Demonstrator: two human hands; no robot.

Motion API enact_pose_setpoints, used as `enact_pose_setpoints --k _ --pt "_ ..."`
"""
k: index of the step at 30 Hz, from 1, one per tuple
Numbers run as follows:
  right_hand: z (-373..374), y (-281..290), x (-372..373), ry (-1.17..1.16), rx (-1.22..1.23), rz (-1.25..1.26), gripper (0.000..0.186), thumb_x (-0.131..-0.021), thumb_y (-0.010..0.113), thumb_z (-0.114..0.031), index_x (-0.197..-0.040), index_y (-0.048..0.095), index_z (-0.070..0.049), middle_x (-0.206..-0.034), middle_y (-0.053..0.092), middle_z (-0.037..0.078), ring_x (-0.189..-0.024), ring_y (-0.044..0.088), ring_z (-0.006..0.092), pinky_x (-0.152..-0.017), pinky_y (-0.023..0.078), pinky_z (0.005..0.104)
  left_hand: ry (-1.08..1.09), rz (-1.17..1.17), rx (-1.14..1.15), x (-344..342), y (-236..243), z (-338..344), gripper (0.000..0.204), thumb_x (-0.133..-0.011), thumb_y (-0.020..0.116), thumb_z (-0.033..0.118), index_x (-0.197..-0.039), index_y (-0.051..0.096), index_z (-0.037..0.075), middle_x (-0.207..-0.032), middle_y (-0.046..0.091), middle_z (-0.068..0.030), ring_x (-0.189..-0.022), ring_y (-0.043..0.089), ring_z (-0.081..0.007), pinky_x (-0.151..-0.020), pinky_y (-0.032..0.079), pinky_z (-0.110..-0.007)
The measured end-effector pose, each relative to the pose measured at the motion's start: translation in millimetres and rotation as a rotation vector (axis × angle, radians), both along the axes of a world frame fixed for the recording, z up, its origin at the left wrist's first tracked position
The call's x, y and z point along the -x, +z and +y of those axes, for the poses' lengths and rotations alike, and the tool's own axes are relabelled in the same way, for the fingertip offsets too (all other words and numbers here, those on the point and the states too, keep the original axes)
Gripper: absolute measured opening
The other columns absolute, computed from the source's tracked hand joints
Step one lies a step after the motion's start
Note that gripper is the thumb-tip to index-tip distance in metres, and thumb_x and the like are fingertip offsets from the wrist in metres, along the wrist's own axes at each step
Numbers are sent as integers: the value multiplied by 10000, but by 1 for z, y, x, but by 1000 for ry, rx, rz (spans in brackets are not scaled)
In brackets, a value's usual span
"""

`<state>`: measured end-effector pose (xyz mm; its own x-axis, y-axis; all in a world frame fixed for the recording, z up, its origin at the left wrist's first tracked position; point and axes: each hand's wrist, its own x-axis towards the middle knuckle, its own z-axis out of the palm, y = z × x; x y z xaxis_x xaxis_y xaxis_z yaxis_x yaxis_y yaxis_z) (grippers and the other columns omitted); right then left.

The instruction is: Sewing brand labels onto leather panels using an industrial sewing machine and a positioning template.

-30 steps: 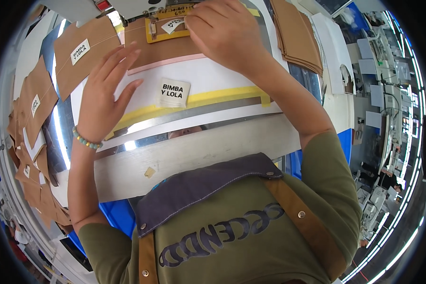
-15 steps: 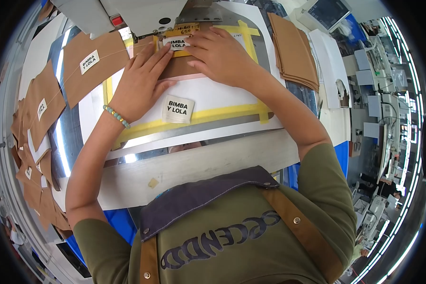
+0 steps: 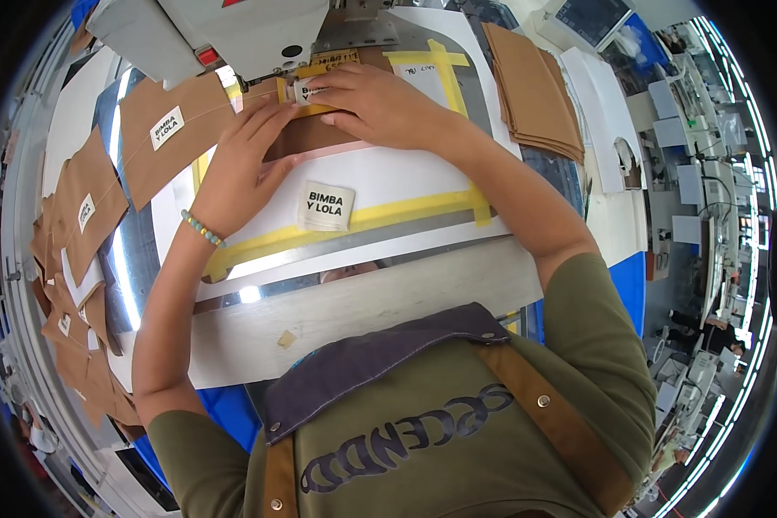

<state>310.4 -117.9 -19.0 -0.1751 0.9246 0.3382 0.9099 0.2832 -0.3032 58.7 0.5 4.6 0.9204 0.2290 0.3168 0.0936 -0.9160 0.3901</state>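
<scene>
Both of my hands work under the head of a white sewing machine [image 3: 255,39]. My left hand [image 3: 242,168], with a beaded bracelet at its wrist, lies open, its extended fingers resting at the left end of a brown fabric panel [image 3: 309,134]. My right hand [image 3: 388,108] lies on the panel from the right, fingers stretched over a small white label [image 3: 303,90] and partly covering it. That label sits inside a yellow-edged frame [image 3: 332,60] beside the needle area. A loose white label [image 3: 326,206] lies on the white sheet nearer me.
Labelled brown panels [image 3: 177,142] trail off to the left, linked by thread, into a pile [image 3: 78,371]. At right stands a stack of brown panels [image 3: 533,95], with a control screen [image 3: 594,22] behind. Yellow tape [image 3: 423,200] borders the white sheet.
My left fingers have drawn back from the label, toward the left. My right hand has shifted left and covers more of the label, which also sits slightly farther left.
</scene>
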Motion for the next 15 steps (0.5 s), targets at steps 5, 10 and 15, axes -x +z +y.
enact_pose_setpoints --k 5,10,15 --pt "-2 7 -2 -3 46 16 351 -1052 678 -308 -1309 755 -83 -1536 636 51 -1428 541 298 -1207 447 444 46 22 -6 16 8 9 562 -974 767 172 -1496 612 33 -1559 605 -158 -1501 488 -394 -1235 419 -473" --pt "-3 15 0 -9 62 13 356 -1058 674 -317 -1325 756 -96 -1555 624 54 -1426 541 303 -1206 447 451 55 42 33 15 11 12 517 -979 770 179 -1464 651 46 -1576 601 -142 -1502 493 -382 -1232 423 -471" --pt "-1 20 0 29 125 -41 347 -1067 659 -313 -1325 755 -102 -1533 644 60 -1437 534 307 -1218 439 444 47 69 3 14 10 13 499 -974 772 175 -1445 669 46 -1578 604 -129 -1514 479 -384 -1234 420 -478"
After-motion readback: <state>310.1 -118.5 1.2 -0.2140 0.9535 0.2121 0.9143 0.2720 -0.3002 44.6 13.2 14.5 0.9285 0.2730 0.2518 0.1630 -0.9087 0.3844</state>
